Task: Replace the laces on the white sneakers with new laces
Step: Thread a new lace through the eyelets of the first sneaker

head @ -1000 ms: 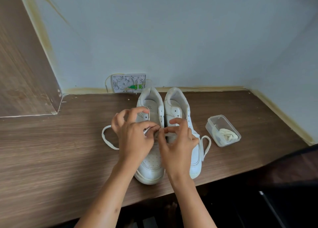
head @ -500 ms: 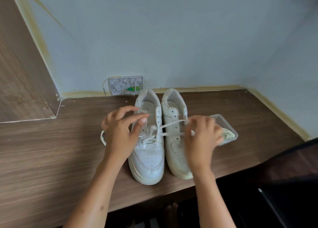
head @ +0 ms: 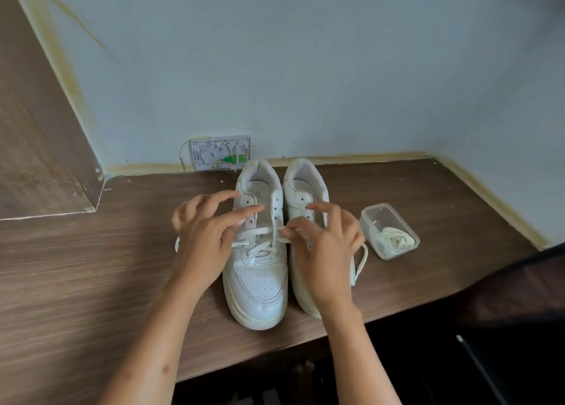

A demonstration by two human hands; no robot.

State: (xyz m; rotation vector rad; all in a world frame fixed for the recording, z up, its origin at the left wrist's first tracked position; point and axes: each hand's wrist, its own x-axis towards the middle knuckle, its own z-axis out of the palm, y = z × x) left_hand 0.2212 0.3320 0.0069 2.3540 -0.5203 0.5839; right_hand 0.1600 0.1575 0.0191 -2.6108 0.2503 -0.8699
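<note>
Two white sneakers stand side by side on the wooden desk (head: 91, 282), heels to the wall, toes toward the person, which turns the eyelet rows up to both hands. The left sneaker (head: 258, 270) carries a white lace (head: 255, 232) crossed through its lower eyelets only; the upper holes are bare. The right hand (head: 325, 251) pinches that lace between thumb and forefinger at the inner eyelet row, apparently to draw it across. The left hand (head: 203, 236) rests on the outer side of the same shoe, fingers extended and gripping nothing, judged to be steadying it against the pull. The right sneaker (head: 301, 190) is largely hidden under the right hand. A loose lace loop (head: 360, 262) trails beside it. A clear plastic container (head: 388, 230) holding a coiled lace sits near the right shoe, within reach. Lacing is judged partly done.
</note>
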